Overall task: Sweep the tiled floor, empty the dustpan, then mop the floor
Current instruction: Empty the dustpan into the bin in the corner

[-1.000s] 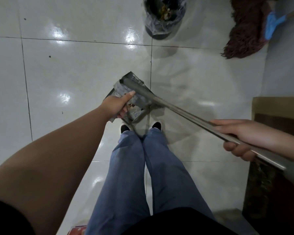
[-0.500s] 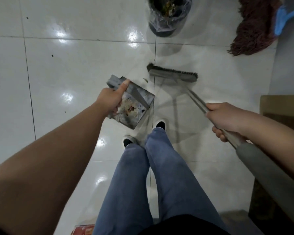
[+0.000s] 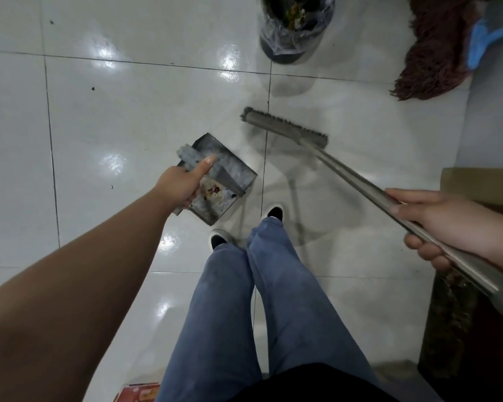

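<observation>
My left hand [image 3: 183,184] grips the handle of a grey metal dustpan [image 3: 224,181], held above the white tiled floor [image 3: 128,117] with reddish and pale debris lying inside it. My right hand [image 3: 439,227] holds the long grey handle of a broom [image 3: 285,130], whose brush head sits near the floor ahead of my feet. A bin [image 3: 295,24] lined with a clear plastic bag and holding rubbish stands at the top centre. A dark red string mop [image 3: 436,53] with a blue head clamp lies at the top right.
My two legs in blue trousers [image 3: 259,300] and dark shoes stand at centre. A brown piece of furniture [image 3: 476,181] and a dark patterned mat [image 3: 453,320] sit at the right edge. Small dark specks dot the tiles at left. A red packet [image 3: 137,393] lies at the bottom.
The broom came away from the dustpan and its head swung right and forward onto the floor. The dustpan stayed in my left hand, turning slightly.
</observation>
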The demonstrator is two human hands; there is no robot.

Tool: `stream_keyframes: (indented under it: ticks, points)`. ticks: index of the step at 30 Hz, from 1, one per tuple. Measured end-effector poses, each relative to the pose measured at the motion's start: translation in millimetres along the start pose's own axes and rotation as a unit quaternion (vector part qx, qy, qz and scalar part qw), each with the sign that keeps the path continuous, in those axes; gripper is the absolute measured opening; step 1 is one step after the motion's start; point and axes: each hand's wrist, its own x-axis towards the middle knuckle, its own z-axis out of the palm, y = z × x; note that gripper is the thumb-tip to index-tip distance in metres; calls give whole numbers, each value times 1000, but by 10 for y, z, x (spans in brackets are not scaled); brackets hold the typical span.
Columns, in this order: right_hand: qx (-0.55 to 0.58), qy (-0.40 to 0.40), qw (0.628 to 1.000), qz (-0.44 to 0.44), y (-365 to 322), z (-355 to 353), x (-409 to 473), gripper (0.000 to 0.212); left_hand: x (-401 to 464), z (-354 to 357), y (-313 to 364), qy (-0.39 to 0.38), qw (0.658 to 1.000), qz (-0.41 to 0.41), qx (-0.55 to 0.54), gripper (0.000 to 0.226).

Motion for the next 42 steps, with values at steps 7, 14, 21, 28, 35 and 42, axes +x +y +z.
stream_keyframes:
  ticks: [7, 14, 21, 28, 35, 42]
  points:
    - [-34, 23, 999, -17, -118, 158, 269, 45, -126, -119, -282, -62, 993, -47, -83, 52]
    - [63, -39, 996, 42, -185, -60, 72, 23, -419, -123, -84, 10, 994, 24, -106, 47]
    - [49, -42, 997, 30, -269, -678, -472, 16, -1159, -598, 688, -46, 986, 137, -77, 44]
    - [87, -52, 995, 2, -372, -1312, -1029, 8, -1657, -865, 1913, -110, 965, 203, -121, 47]
    - [119, -13, 991, -68, -781, -1733, -1078, 34, -1805, -985, 3253, -94, 968, 223, -65, 41]
    - [150, -5, 987, -64, -1488, -2026, -1023, 38, -1513, -899, 4446, -137, 970, 202, 0, 43]
